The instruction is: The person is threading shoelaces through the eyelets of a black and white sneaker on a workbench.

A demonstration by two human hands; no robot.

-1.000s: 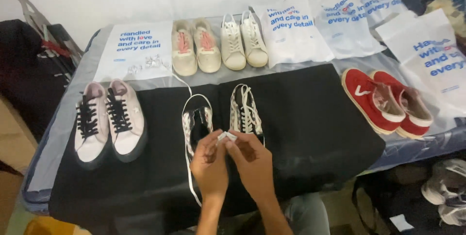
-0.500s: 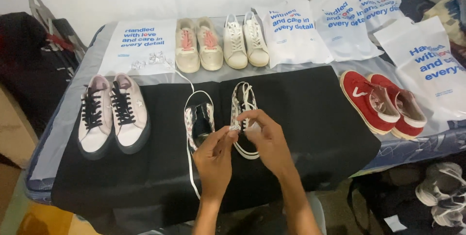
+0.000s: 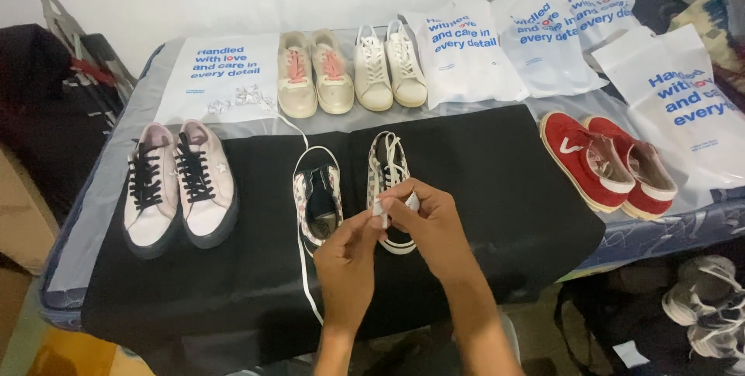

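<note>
The landmark here is the black cloth [image 3: 497, 182] spread over the front of the surface [image 3: 109, 190]. At the middle of that cloth lie two small patterned sneakers side by side. The left patterned sneaker [image 3: 317, 201] lies open with its lace pulled out, and a white lace [image 3: 304, 283] trails from it toward the cloth's near edge. The right patterned sneaker [image 3: 388, 182] sits just beside it, partly covered by the hands.

Both hands meet over the right patterned sneaker. The left hand [image 3: 345, 267] has its fingers pinched together on a lace end, and the right hand [image 3: 431, 225] has its fingers closed on the same bit of lace, the two hands touching at the fingertips.

At the cloth's left edge stands a pale pink pair with black laces [image 3: 177, 186]. At the cloth's right edge lies a red pair [image 3: 605, 162]. Beyond the cloth's far edge sit a beige pair with pink laces [image 3: 317, 73] and a white pair [image 3: 389, 65], with white printed bags [image 3: 535, 34] to their right and another printed bag [image 3: 221, 73] to their left.
</note>
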